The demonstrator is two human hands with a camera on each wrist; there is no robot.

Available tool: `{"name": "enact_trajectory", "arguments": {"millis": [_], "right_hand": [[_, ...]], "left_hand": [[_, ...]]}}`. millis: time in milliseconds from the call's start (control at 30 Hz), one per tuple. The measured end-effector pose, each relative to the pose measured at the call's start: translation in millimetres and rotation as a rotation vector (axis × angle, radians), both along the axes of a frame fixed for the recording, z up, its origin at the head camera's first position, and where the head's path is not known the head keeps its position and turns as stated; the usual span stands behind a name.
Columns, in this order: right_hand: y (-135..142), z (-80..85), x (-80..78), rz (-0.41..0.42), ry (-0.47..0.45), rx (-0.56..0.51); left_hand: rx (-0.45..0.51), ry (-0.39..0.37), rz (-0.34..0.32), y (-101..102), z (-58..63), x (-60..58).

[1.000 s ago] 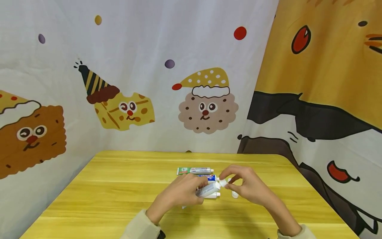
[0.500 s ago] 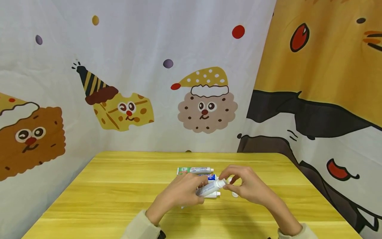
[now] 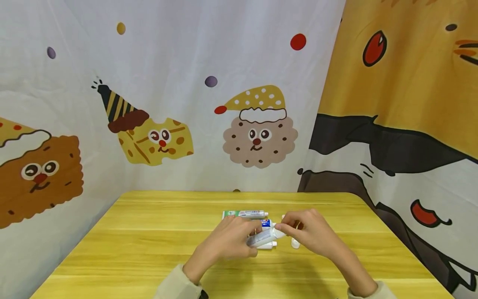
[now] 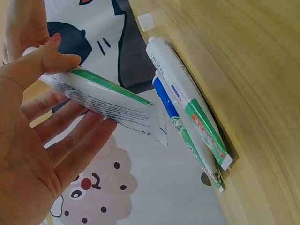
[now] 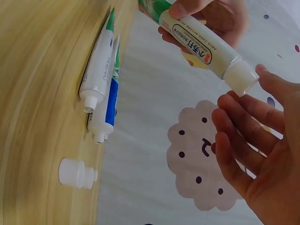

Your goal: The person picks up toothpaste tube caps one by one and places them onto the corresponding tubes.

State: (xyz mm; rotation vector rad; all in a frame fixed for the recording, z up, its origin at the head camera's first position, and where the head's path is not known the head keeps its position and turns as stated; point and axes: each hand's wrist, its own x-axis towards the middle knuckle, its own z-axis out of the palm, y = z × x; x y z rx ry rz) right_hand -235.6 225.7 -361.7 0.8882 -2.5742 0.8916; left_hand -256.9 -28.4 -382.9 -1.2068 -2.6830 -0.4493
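Note:
My left hand (image 3: 231,238) grips a white and green toothpaste tube (image 3: 260,238) and holds it up over the table, its capped end to the right and tilted slightly up. In the left wrist view its flat crimped end (image 4: 159,126) sticks out past the fingers. At the other end my right hand (image 3: 311,232) pinches the wide white cap (image 5: 241,78) between thumb and fingertips; the cap sits in line with the tube's end. In the head view the fingers hide most of the cap.
Several more toothpaste tubes lie side by side behind and under the hands: one green and silver (image 3: 254,214), one blue (image 3: 266,224), one white (image 3: 267,246) with its bare nozzle showing. Loose white caps (image 5: 71,172) stand on the wooden table (image 3: 160,241) to the right.
The cap, tilted at the tube's mouth a second ago, now sits in line on its end. My right fingers have closed in over it; the left hand has barely moved.

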Motion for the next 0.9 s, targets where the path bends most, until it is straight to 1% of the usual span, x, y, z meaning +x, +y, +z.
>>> {"name": "enact_trajectory", "arguments": {"millis": [100, 167, 233, 300, 400, 467, 567, 667, 900], "right_hand": [[-1.6, -1.2, -0.1, -0.036, -0.011, 0.007], [-1.6, -1.4, -0.1, -0.035, -0.030, -0.011], [-0.7, -1.3, -0.4, 0.005, -0.038, -0.044], [1.1, -1.2, -0.5, 0.074, -0.025, -0.069], [3.4, -1.5, -1.3, 0.175, 0.028, -0.080], [4.8, -2.7, -1.9, 0.202, 0.068, -0.077], [5.4, -5.0, -2.8, 0.192, 0.110, -0.080], [5.0, -6.8, -3.5, 0.156, 0.120, -0.080], [2.1, -6.8, -4.3, 0.071, 0.064, -0.052]], "left_hand": [[0.004, 0.004, 0.003, -1.2, -0.6, 0.0], [0.008, 0.007, 0.008, -1.8, -0.9, -0.2], [0.014, 0.008, 0.015, -2.1, -0.9, -0.3], [0.020, 0.007, 0.020, -2.1, -0.7, -0.4], [0.027, 0.010, 0.022, -2.0, -0.6, -1.1], [0.027, 0.013, 0.019, -1.4, -0.8, -1.8], [0.023, 0.023, 0.014, -0.7, -0.9, -2.4], [0.021, 0.023, 0.015, -0.6, -0.3, -2.2], [0.018, 0.020, 0.023, -2.1, 1.2, -1.7]]}}
